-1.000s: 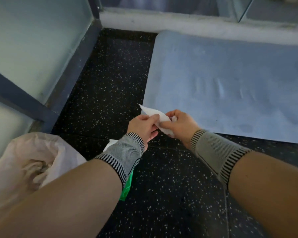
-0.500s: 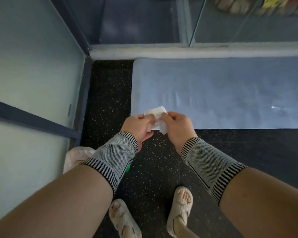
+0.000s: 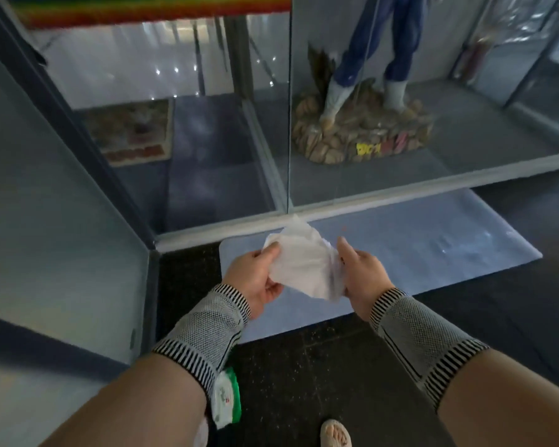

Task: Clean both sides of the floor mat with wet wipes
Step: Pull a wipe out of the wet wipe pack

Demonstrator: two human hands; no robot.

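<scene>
- A crumpled wet wipe [image 3: 305, 264] is gripped at each end by the left hand [image 3: 255, 279] and right hand [image 3: 362, 274] — held above the mat.
- The blue floor mat [image 3: 417, 250] is laid flat against the glass case [image 3: 336, 124].

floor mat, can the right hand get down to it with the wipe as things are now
Probably yes. The floor mat lies flat and bare right below the right hand, nothing between them. But the wet wipe is held up in the air, the left hand pinching it too, so the person would have to reach down.

Collectibles showroom: glass display cases [image 3: 433, 150], large figure statue [image 3: 365, 101].
</scene>
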